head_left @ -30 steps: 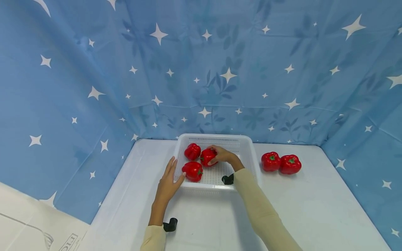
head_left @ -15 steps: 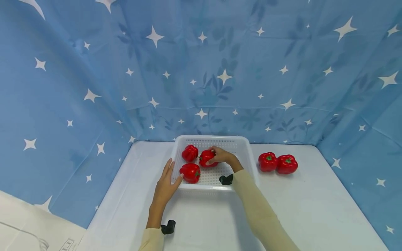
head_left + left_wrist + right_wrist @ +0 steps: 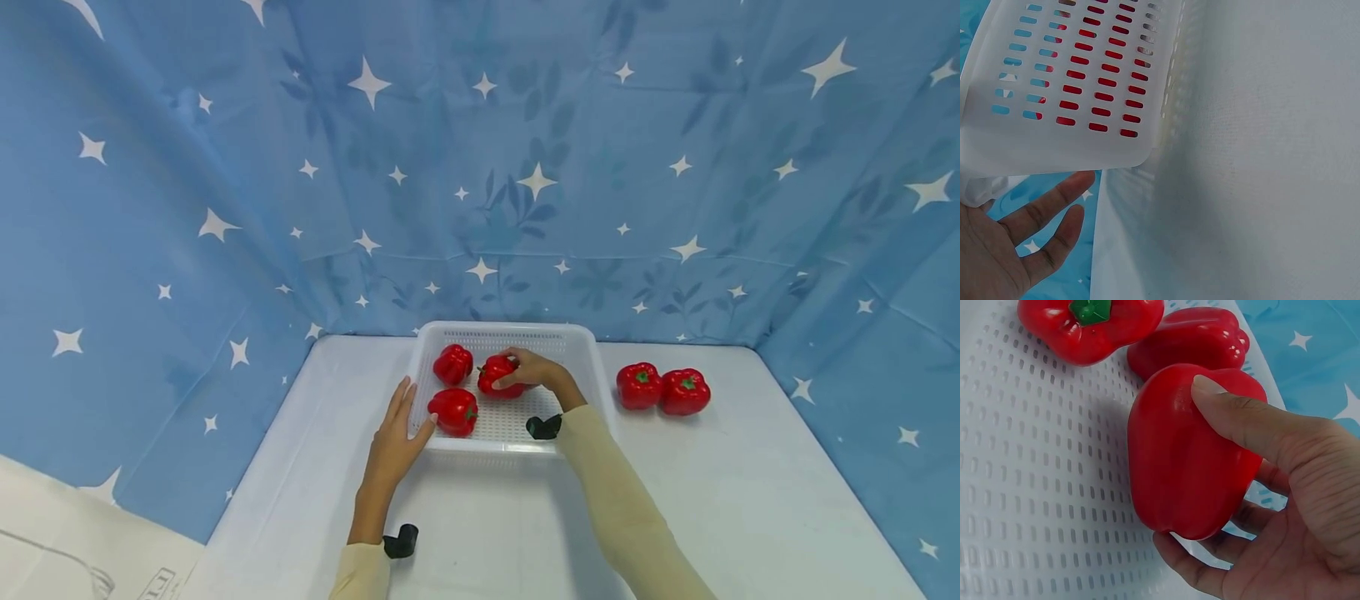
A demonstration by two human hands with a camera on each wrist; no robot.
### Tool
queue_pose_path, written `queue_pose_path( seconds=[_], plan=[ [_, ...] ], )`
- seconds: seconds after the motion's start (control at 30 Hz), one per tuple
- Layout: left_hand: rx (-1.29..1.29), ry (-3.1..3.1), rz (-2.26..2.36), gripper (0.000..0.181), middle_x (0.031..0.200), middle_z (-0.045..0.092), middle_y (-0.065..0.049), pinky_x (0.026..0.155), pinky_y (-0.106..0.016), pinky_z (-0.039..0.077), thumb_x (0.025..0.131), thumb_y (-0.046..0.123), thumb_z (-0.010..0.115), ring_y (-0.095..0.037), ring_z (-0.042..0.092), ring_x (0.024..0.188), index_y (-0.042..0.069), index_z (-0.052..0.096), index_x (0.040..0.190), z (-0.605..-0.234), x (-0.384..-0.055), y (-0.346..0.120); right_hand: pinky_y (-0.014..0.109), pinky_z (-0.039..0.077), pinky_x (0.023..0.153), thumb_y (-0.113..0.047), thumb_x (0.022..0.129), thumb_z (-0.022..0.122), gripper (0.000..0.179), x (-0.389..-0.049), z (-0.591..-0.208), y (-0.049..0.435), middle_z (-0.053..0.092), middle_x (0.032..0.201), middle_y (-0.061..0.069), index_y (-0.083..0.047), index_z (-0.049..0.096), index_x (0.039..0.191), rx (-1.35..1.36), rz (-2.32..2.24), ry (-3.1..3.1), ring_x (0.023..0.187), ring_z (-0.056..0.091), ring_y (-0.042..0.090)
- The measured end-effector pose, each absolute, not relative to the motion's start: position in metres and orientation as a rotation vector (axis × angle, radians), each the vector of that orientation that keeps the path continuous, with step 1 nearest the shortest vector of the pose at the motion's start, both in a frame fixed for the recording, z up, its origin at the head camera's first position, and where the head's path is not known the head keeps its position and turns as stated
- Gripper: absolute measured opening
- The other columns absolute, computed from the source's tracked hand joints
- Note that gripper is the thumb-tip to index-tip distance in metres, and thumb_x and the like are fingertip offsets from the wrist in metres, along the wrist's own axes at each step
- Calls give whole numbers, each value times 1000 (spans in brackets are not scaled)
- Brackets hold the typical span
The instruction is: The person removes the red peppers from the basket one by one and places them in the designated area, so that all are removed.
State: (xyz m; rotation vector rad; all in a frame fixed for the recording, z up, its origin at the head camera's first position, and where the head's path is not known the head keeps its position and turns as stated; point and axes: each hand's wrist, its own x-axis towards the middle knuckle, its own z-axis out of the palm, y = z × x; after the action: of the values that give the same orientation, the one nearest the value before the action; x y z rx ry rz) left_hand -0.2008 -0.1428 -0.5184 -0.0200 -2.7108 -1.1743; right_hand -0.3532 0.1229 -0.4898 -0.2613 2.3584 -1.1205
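Between the thumb and fingers of my right hand [image 3: 538, 369] is a red bell pepper [image 3: 1188, 456], inside the white perforated plastic basket [image 3: 510, 447]. The right wrist view has the thumb across its side and fingers around its far side and end. To its left in the basket lie two more red bell peppers, one at the back [image 3: 453, 364] and one in front [image 3: 453, 412]. My left hand [image 3: 395, 442] rests at the basket's left end, fingers extended along the outside and thumb by the front corner. In the left wrist view, two fingers [image 3: 1054, 250] stretch out straight beside the wall.
Right of the basket, two red bell peppers [image 3: 639, 386] [image 3: 685, 392] sit side by side on the white table [image 3: 757, 483]. A blue star-patterned curtain [image 3: 480, 167] stands behind the table and along both sides. Each wrist carries a small black device [image 3: 401, 542].
The held bell pepper has turned slightly in my right hand, its stem end swinging up and left. My left hand keeps its place at the basket. The head view has shifted a little.
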Motion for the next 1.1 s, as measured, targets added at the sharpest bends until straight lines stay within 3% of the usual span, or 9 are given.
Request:
queue_pose_path(
  seconds=[0.47, 0.77, 1.1],
  plan=[
    [-12, -2726, -1182, 75, 164, 19, 9, 96, -55, 49, 91, 47, 60, -30, 38, 143, 23, 29, 155, -518, -203, -144, 39, 57, 94, -39, 77, 79, 75, -355, -481, 134, 53, 135, 14, -8, 46, 137, -286, -1109, 2358, 118, 54, 28],
    [2, -2720, -1192, 77, 163, 19, 9, 93, -56, 51, 90, 44, 64, -31, 40, 142, 24, 29, 155, -518, -202, -143, 44, 55, 97, -36, 76, 80, 82, -349, -464, 139, 47, 140, 17, -6, 40, 141, -273, -1175, 2356, 124, 50, 32],
    [-33, -2721, -1175, 74, 163, 20, 9, 97, -56, 48, 92, 48, 58, -31, 38, 143, 22, 29, 155, -521, -203, -144, 41, 57, 93, -33, 80, 79, 79, -347, -458, 147, 47, 140, 17, -12, 39, 145, -323, -1293, 2328, 125, 50, 33]
  ],
)
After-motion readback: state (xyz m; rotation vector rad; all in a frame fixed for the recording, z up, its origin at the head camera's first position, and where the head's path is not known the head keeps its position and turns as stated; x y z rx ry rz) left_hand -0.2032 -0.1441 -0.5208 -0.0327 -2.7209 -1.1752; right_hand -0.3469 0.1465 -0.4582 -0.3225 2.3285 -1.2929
